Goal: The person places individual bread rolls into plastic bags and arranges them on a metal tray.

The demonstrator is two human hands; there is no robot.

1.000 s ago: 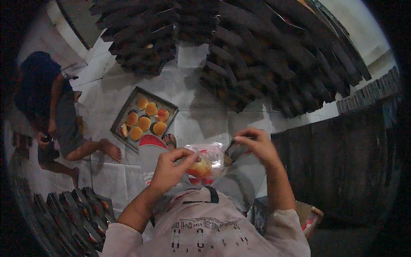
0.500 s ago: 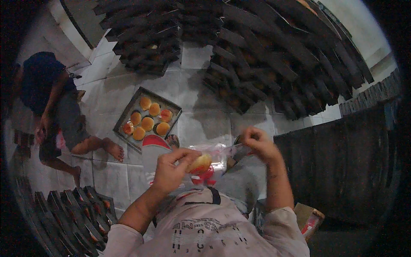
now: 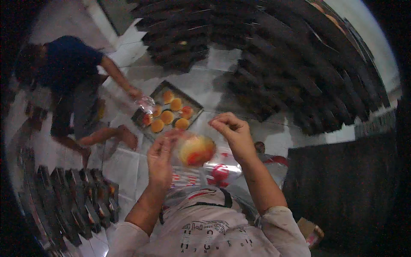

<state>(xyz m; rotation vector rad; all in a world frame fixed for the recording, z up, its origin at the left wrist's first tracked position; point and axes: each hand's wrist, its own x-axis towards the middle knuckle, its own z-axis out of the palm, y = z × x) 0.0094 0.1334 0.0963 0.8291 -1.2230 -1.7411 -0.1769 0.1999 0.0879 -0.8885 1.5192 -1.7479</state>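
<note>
A round golden bun with a red patch (image 3: 197, 150), apparently in a clear plastic bag, hangs blurred in front of my body. My left hand (image 3: 160, 156) is closed at the bag's edge beside it, the fingertips smeared by motion. My right hand (image 3: 233, 132) is raised on the bun's other side, thumb and fingers pinched together. Whatever lies in that pinch is too fine to make out. Below, on my lap, rests a stack of clear plastic bags with red print (image 3: 220, 168).
Ahead on the tiled floor lies a dark tray (image 3: 195, 103) with several buns. At left a co-worker (image 3: 72, 68) reaches over it with clear plastic in hand. Stacked dark trays stand ahead (image 3: 299, 64) and lower left (image 3: 77, 197). A dark panel (image 3: 338, 184) rises at right.
The bun has swung away from my left fingers and hangs between my hands. My right hand has come inward. The co-worker has leaned in and stretched an arm over the tray.
</note>
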